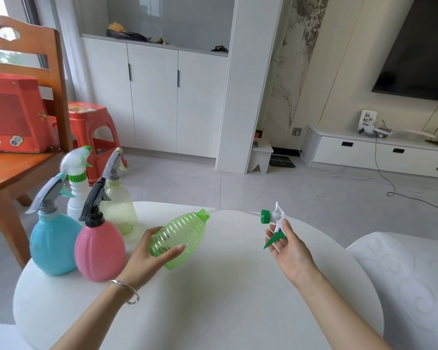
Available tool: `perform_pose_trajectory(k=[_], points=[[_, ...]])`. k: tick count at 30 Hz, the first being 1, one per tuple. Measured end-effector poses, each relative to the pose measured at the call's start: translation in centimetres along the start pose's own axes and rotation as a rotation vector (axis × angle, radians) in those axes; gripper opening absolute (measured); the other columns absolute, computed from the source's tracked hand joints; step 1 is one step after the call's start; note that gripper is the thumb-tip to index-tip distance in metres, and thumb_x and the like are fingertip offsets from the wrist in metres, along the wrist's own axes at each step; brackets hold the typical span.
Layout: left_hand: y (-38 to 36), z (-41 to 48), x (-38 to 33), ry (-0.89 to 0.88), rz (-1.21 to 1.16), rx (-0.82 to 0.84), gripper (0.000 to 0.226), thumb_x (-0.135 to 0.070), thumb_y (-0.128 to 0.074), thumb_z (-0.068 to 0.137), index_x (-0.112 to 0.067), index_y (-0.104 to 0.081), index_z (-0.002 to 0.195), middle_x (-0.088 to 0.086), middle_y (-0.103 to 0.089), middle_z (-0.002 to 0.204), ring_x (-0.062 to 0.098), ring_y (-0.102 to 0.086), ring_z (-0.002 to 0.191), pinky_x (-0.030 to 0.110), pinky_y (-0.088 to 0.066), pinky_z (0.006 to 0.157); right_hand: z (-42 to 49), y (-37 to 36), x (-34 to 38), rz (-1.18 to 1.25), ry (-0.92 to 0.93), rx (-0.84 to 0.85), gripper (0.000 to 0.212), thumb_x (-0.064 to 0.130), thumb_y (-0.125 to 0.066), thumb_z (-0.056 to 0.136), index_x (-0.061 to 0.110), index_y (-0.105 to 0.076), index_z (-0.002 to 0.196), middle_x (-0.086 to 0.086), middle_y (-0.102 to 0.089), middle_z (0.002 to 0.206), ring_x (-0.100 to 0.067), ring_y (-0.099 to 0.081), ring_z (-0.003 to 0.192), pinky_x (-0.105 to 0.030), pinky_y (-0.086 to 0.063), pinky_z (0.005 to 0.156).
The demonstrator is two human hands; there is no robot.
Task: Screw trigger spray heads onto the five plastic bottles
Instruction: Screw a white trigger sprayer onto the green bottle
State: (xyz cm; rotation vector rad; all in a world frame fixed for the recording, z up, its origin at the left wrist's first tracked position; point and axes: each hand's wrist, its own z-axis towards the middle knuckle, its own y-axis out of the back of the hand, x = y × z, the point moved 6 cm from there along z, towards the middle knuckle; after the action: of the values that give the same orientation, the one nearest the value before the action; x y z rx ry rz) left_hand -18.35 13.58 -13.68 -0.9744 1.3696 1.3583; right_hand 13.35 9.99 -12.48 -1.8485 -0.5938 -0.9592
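Observation:
My left hand [151, 257] grips a ribbed green bottle [178, 237], tilted with its open threaded neck pointing up and right. My right hand [287, 246] holds a white trigger spray head [274, 221] with a green collar and green lever, its thin dip tube pointing left toward the bottle; a gap separates the two. On the white round table [225, 294] at the left stand a blue bottle [53, 245], a pink bottle [99, 252], a white bottle [77, 195] and a pale yellow bottle [119, 208], each with a spray head on top.
A wooden chair [23, 157] carrying a red box [13, 114] stands left of the table, with a red plastic stool [94, 132] behind it. A white patterned cushion [412, 286] lies at the right. White cabinets and a TV stand line the far walls.

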Motion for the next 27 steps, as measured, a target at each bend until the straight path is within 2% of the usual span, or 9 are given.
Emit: perform_pose_trajectory(k=[10, 14, 18, 20, 23, 27], points=[[-0.3, -0.1, -0.2, -0.002, -0.044, 0.021, 0.077, -0.050, -0.075, 0.056, -0.027, -0.046, 0.124, -0.013, -0.061, 0.112, -0.022, -0.060, 0.078, -0.002, -0.042, 0.057, -0.1, 0.2, 0.3, 0.026, 0.009, -0.013, 0.016, 0.029, -0.054, 0.093, 0.017, -0.063, 0.097, -0.001, -0.065, 0.092, -0.014, -0.063, 0.087, -0.028, -0.049, 0.076], [-0.2, -0.3, -0.4, 0.005, -0.049, 0.036, 0.076, -0.050, -0.076, 0.055, -0.029, -0.048, 0.122, -0.014, -0.060, 0.112, -0.020, -0.061, 0.080, -0.001, -0.043, 0.059, -0.1, 0.4, 0.2, -0.032, 0.009, -0.021, 0.014, 0.028, -0.055, 0.092, 0.017, -0.064, 0.096, -0.003, -0.065, 0.091, -0.016, -0.062, 0.085, -0.029, -0.049, 0.077], [-1.1, -0.8, -0.8, 0.008, -0.056, 0.160, 0.070, -0.050, -0.087, 0.054, -0.035, -0.055, 0.115, -0.013, -0.064, 0.111, -0.008, -0.065, 0.091, 0.005, -0.047, 0.068, -0.5, -0.7, -0.4, -0.162, -0.012, 0.065, 0.013, 0.024, -0.061, 0.088, 0.013, -0.068, 0.092, -0.001, -0.067, 0.073, -0.018, -0.062, 0.075, -0.029, -0.050, 0.076], [-1.9, -1.2, -0.8, 0.040, -0.134, 0.200, 0.071, -0.052, -0.082, 0.047, -0.035, -0.058, 0.111, -0.008, -0.069, 0.106, -0.001, -0.067, 0.093, 0.011, -0.051, 0.071, -1.0, -1.8, -1.1, -0.183, -0.034, 0.150, 0.012, 0.024, -0.065, 0.083, 0.014, -0.069, 0.087, 0.003, -0.066, 0.065, -0.016, -0.063, 0.070, -0.026, -0.050, 0.072], [-3.3, -1.7, -0.7, 0.111, -0.253, 0.267, 0.072, -0.049, -0.081, 0.047, -0.028, -0.060, 0.112, 0.002, -0.071, 0.108, 0.014, -0.070, 0.095, 0.025, -0.056, 0.075, -1.9, -3.6, -1.9, -0.193, -0.042, 0.257, 0.011, 0.028, -0.070, 0.074, 0.017, -0.070, 0.073, 0.002, -0.065, 0.066, -0.014, -0.065, 0.067, -0.026, -0.051, 0.072], [-4.5, -2.0, -0.6, 0.195, -0.379, 0.341, 0.072, -0.047, -0.079, 0.052, -0.023, -0.059, 0.118, 0.006, -0.070, 0.117, 0.018, -0.070, 0.101, 0.029, -0.056, 0.075, -2.2, -4.8, -1.9, -0.119, -0.017, 0.279, 0.016, 0.028, -0.071, 0.072, 0.018, -0.068, 0.084, 0.001, -0.064, 0.075, -0.010, -0.063, 0.067, -0.023, -0.052, 0.067]])
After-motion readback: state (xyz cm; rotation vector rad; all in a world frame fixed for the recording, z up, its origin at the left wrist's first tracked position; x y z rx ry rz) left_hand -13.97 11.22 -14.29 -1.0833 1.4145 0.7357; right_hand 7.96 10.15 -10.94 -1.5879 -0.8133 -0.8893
